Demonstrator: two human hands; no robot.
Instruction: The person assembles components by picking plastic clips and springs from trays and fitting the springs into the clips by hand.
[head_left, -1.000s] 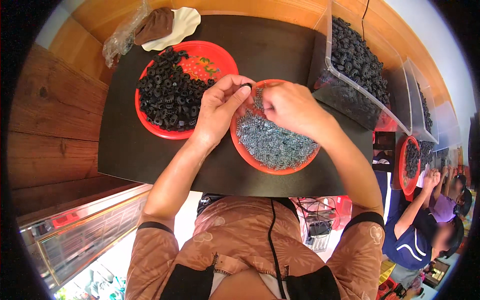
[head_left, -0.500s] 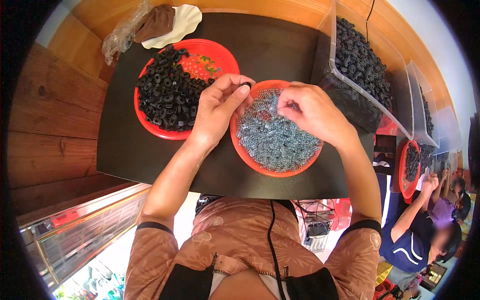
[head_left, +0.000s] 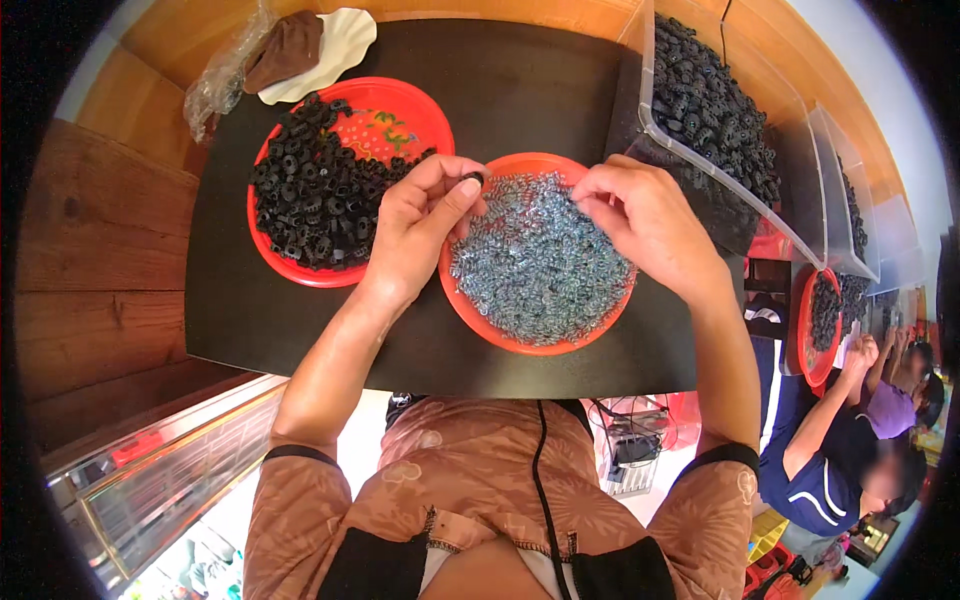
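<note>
Between the thumb and fingers of my left hand (head_left: 418, 225) is a small black plastic part (head_left: 474, 178), held above the left rim of an orange-red bowl (head_left: 560, 348). The bowl is full of small silvery metal springs (head_left: 540, 270). My right hand (head_left: 652, 222) hovers at the bowl's upper right side, thumb and forefinger pinched together; whatever is between them is too small to make out. Left of the bowl, a red plate (head_left: 430, 105) with a printed pattern carries a heap of similar black plastic parts (head_left: 312, 205).
Clear plastic bins (head_left: 690, 165) filled with black parts stand at the right of the dark table (head_left: 500, 60). A brown cloth (head_left: 285, 50), a pale scalloped dish (head_left: 340, 55) and a plastic bag (head_left: 215, 90) lie far left. Another person (head_left: 820, 470) sits at the right beside a red tray (head_left: 808, 320).
My right hand has risen from the springs toward the bowl's upper right rim, fingertips pinched. My left hand keeps hold of the black part. The whole view has shifted slightly.
</note>
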